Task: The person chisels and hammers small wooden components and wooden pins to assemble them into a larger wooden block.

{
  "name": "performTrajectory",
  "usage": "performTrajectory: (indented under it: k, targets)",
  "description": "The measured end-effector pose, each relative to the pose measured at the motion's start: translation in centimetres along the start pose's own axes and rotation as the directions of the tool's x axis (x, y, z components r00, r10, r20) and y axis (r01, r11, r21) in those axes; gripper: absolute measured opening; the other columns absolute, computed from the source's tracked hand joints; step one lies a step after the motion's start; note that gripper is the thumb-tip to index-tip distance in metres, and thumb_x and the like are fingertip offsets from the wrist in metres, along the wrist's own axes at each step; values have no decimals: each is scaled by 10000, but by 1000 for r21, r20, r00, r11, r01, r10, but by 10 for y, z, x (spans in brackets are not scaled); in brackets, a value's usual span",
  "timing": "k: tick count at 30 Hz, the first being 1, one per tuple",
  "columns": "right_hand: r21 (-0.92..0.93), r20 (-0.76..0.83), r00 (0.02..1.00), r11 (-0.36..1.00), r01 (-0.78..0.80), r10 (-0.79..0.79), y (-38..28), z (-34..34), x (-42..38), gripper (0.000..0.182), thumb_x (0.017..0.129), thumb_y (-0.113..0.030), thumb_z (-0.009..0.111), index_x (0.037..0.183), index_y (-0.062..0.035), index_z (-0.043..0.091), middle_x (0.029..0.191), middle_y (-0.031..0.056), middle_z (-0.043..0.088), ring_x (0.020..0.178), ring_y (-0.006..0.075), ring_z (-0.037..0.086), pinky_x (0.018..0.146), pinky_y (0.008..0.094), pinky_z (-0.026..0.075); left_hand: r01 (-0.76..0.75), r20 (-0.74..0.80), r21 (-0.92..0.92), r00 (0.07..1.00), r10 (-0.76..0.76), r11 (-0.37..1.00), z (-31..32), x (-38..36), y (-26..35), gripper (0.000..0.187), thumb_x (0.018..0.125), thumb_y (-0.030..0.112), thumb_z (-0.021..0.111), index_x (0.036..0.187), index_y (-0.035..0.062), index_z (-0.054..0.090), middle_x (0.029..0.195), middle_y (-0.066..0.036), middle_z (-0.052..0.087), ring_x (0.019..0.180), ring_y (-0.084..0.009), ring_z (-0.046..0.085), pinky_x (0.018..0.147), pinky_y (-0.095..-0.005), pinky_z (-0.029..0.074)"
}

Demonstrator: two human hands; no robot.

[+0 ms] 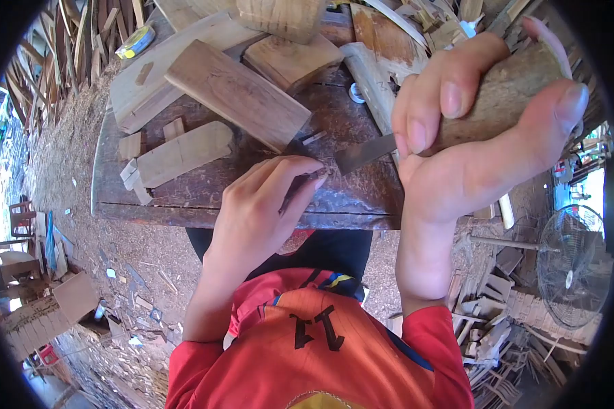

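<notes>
My right hand is raised at the right, close to the camera. Its fingers and thumb wrap a thick, rough wooden handle. A flat, dark metal blade with a squared end, like a chisel's, sticks out from beneath the fingers toward the left. My left hand rests at the front of the dark wooden table, its fingers curled and thumb tip close to the index finger. Whatever lies in that pinch is too small and shaded to name. The blade end is just right of these fingertips, apart from them.
A brown plank lies just beyond my left hand, with a rounded wood piece to its left. Thick wooden blocks sit at the back. A tape measure lies far left. A standing fan is at the right.
</notes>
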State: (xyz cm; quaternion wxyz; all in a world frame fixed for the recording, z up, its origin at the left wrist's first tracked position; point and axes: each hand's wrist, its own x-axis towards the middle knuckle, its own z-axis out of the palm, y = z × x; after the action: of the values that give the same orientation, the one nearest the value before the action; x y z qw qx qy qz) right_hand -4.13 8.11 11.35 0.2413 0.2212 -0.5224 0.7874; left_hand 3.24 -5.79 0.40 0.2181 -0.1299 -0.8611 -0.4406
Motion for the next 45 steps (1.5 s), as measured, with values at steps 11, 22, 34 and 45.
performTrajectory:
  k: [11, 22, 34, 45]
  targets:
    - [-27, 52, 997, 998, 53, -52, 22, 0, -13, 623, 992, -661, 498, 1247, -93, 486, 741, 66, 519, 356, 135, 397, 278, 275, 317, 20, -10, -5, 1000, -20, 1000, 2, 0, 0, 188, 851, 76, 807, 1020, 50, 729, 928, -105, 744, 832, -266, 739, 744, -355, 574]
    - [104, 117, 974, 978, 180, -192, 35, 2, -4, 577, 974, -557, 647, 1186, -43, 495, 793, 104, 590, 354, 149, 469, 242, 280, 354, -45, -1, -26, 999, 45, 999, 1, -2, -3, 180, 880, 72, 768, 1029, 39, 673, 954, -110, 727, 872, -313, 723, 769, -401, 580]
    - [-47, 117, 992, 998, 43, -37, 17, 11, -9, 570, 1027, -615, 470, 1284, -106, 462, 655, 61, 485, 359, 127, 382, 294, 273, 318, -64, -10, -18, 998, 63, 998, 0, -4, -6, 196, 875, 60, 773, 1050, 40, 687, 965, -120, 731, 865, -309, 727, 766, -394, 578]
    - [262, 238, 969, 965, -4, -60, 17, 12, -5, 360, 982, -242, 617, 1285, -74, 516, 794, 68, 599, 482, 146, 554, 397, 299, 482, -35, -13, -1, 999, 35, 999, -2, -4, -3, 204, 858, 62, 794, 1044, 44, 711, 964, -117, 742, 859, -294, 738, 756, -376, 575]
